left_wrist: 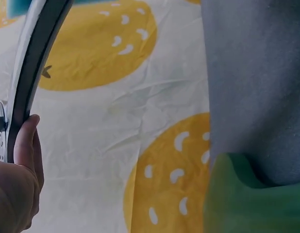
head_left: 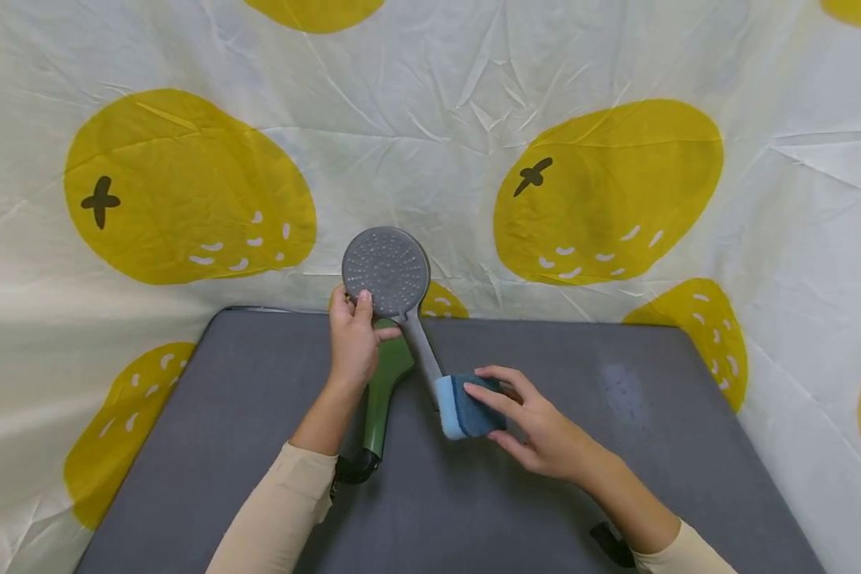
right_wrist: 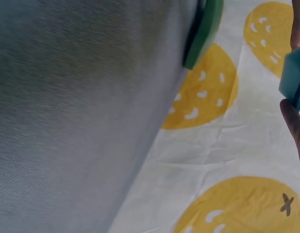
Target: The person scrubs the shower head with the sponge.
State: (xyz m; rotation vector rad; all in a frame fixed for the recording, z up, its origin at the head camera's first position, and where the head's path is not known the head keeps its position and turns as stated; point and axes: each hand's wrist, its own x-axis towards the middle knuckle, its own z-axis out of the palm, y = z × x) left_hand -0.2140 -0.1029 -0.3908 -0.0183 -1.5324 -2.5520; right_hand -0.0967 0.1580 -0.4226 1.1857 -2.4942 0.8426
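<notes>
My left hand (head_left: 355, 339) grips a grey shower head (head_left: 386, 267) by the rim of its round spray face, thumb on the front. The handle slants down to the right, held above the table. My right hand (head_left: 538, 422) pinches a blue two-tone sponge (head_left: 466, 406), its light side against the handle's lower end, which it partly hides. In the left wrist view, the handle (left_wrist: 36, 58) rises from the left fingers (left_wrist: 27, 143). The right wrist view catches only a corner of the sponge (right_wrist: 293, 77) and a right fingertip (right_wrist: 288, 109) touching it.
A green tool with a handle (head_left: 383, 383) and a black end lies on the dark grey table (head_left: 258, 446), behind the left forearm; its exact kind is unclear. White cloth (head_left: 416, 96) printed with yellow fruit surrounds the table. A small black object (head_left: 612, 544) shows beside the right forearm.
</notes>
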